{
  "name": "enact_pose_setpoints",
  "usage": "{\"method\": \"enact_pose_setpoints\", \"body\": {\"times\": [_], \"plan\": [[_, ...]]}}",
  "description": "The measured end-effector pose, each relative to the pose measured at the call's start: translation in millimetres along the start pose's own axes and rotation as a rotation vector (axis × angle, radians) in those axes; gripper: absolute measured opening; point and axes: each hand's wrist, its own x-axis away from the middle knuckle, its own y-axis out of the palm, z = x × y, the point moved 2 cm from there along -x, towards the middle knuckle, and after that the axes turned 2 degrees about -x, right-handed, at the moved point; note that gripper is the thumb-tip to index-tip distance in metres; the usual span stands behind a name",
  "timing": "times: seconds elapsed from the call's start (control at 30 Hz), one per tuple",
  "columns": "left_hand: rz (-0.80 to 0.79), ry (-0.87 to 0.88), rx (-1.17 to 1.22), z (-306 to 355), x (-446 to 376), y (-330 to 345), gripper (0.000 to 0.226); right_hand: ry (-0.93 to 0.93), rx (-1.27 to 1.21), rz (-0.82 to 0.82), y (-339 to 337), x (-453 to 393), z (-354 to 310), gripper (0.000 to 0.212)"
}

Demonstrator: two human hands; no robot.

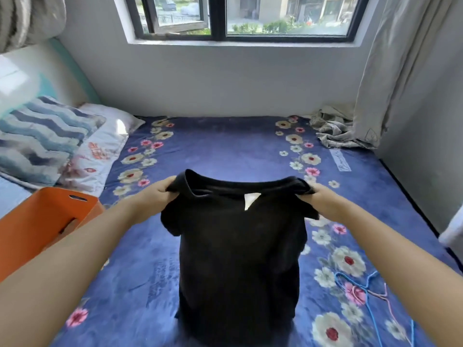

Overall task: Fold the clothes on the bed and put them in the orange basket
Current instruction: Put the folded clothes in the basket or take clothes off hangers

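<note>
Both the left hand (160, 194) and right hand (317, 196) had the black t-shirt (238, 246) pinched at its shoulders, held up over the bed's (220, 151) near edge, looked light and floppy, so shoulders seemed the right grab spot.

Striped pillow (42, 136) seen far left, floral pillow (105, 146) beside it. Crumpled grey cloth (333, 131) bunched at far right corner under pale curtain (400, 71). Blue hanger (360, 291) and pink hanger (387, 300) laid near right. Window (240, 18) set in far wall.
</note>
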Motion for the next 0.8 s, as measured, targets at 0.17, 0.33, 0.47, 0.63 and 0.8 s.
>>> {"method": "enact_pose_setpoints", "body": {"times": [0.17,0.33,0.47,0.63,0.8], "plan": [[-0.194,0.036,-0.444,9.6,1.6,4.7,0.048,-0.074,0.033,-0.288,17.8,0.7,0.6,0.007],[-0.390,-0.078,-1.368,-0.8,16.2,26.2,0.022,-0.048,1.028,-0.484,24.2,14.5,5.4,0.035],[-0.304,-0.084,-0.856,-12.8,35.8,21.8,0.018,-0.002,0.742,-0.341,29.0,40.2,16.4,0.027],[-0.398,-0.208,0.068,2.5,89.6,14.2,0.019,0.242,-0.235,-0.220,37.1,92.2,21.1,0.025],[-0.556,-0.373,-0.127,0.5,137.9,2.5,0.031,0.343,-0.240,-0.345,61.4,151.6,-2.6,0.036]]}}
